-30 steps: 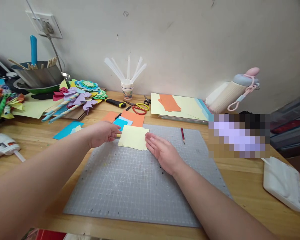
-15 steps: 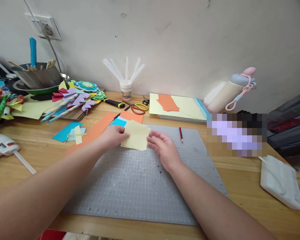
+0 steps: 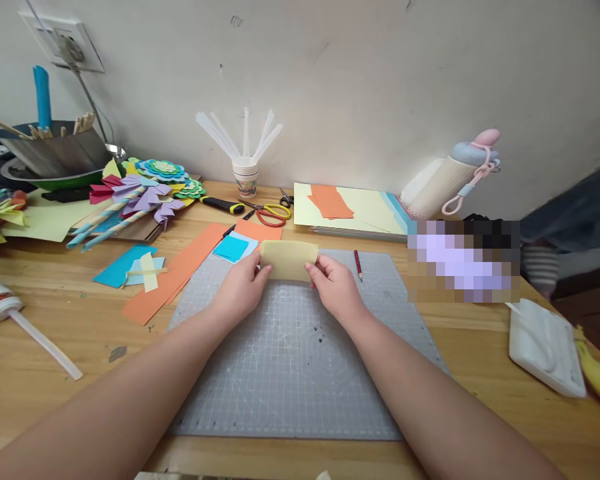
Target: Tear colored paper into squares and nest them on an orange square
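Note:
Between my two hands is a small stack of pale yellow paper squares (image 3: 289, 261), tilted up on edge above the grey cutting mat (image 3: 280, 373). My left hand (image 3: 243, 283) pinches the stack's left side between thumb and fingers. On the right side, my right hand (image 3: 334, 283) grips it the same way. Just beyond my left hand lie blue paper squares (image 3: 231, 248) on a paler blue sheet. A dark red pencil (image 3: 358, 265) rests on the mat to the right of my right hand.
Orange paper strips (image 3: 180, 270), blue paper (image 3: 123, 265) and a glue gun (image 3: 0, 300) lie left. Scissors (image 3: 275, 215), a utility knife (image 3: 223, 205) and a cup of glue sticks (image 3: 247, 177) stand toward the wall. Right are a bottle (image 3: 435, 180) and a white device (image 3: 545, 350).
My right hand has closed on the paper stack's right side. The stack has turned from lying nearly flat to standing tilted between both hands. The view has shifted slightly.

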A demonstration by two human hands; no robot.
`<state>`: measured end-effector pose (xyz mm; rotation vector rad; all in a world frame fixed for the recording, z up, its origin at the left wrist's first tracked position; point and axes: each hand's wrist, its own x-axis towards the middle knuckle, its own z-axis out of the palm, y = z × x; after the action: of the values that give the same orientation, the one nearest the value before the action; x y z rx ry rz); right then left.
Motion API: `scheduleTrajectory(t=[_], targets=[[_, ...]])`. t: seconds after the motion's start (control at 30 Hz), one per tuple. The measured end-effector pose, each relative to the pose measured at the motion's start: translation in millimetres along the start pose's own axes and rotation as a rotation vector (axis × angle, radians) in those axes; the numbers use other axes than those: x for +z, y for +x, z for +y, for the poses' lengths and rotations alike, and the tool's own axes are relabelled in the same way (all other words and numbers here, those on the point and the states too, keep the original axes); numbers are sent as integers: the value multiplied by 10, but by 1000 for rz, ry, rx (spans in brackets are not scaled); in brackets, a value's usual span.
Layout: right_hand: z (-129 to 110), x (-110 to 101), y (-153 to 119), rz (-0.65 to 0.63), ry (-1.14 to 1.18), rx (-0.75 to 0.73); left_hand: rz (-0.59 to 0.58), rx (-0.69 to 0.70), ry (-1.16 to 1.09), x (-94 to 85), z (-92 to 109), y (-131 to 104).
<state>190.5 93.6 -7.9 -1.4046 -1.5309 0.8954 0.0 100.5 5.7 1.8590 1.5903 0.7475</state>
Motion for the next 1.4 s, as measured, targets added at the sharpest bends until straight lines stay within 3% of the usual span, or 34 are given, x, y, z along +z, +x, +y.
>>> scheduleTrajectory(t=[0.13,0.3,0.53,0.63,0.73,0.83,0.93,1.07,1.13,1.4], targets=[[-14,-13,2,20,-51,-15,10,62,13,35,13,-5],[-16,-47,11,34,-79,2,30,72,29,-1,-6,19],[35,-22,24,33,-89,41,7,76,102,92,-39,13],[60,-34,44,79,-67,71,87,-6,177,-38,-60,82],[79,-67,69,158,-19,100,156,-150,291,-348,-137,280],[107,-85,97,202,41,130,49,-226,423,-661,-241,542],[146,-78,123,214,101,155,-133,-156,536,-821,-290,777],[196,-56,142,211,171,175,-421,57,642,-853,-235,1028],[216,-50,147,202,198,179,-522,97,699,-844,-189,1136],[249,-54,147,163,267,226,-681,31,915,-773,-57,1429]])
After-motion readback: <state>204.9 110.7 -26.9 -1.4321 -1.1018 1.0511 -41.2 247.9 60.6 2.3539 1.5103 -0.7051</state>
